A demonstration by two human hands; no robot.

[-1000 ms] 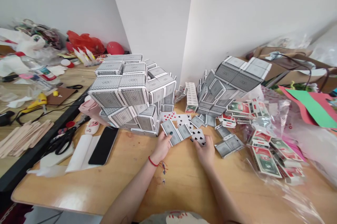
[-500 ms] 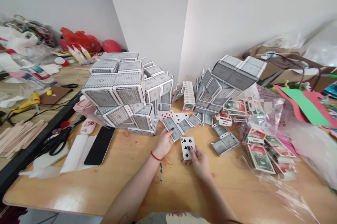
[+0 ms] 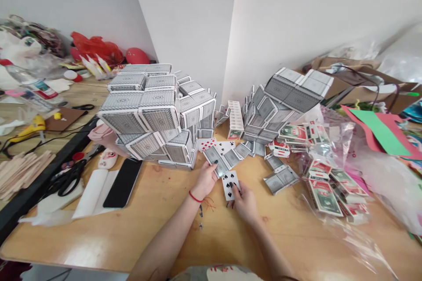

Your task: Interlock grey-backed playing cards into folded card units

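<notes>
My right hand point(image 3: 244, 202) pinches a face-up spade playing card point(image 3: 230, 183) just above the wooden table point(image 3: 138, 224). My left hand point(image 3: 205, 180), with a red string on its wrist, presses its fingers on a grey-backed card point(image 3: 215, 159) in a loose spread of cards point(image 3: 227, 151), some face up. To the left of the hands rises a big block built of grey-backed cards point(image 3: 154, 116). A second such block point(image 3: 283, 96) leans at the back right.
A black phone point(image 3: 123, 183) lies on white paper point(image 3: 89, 193) beside black scissors point(image 3: 70, 175). Red and green card boxes point(image 3: 325, 191) lie in clear plastic wrap at the right. Wooden sticks point(image 3: 20, 173), a glue gun point(image 3: 29, 127) and clutter fill the left table.
My right hand picked a spade card out of the spread and drew it toward me, then edged it left beside my left hand. My left hand stayed on the grey-backed card.
</notes>
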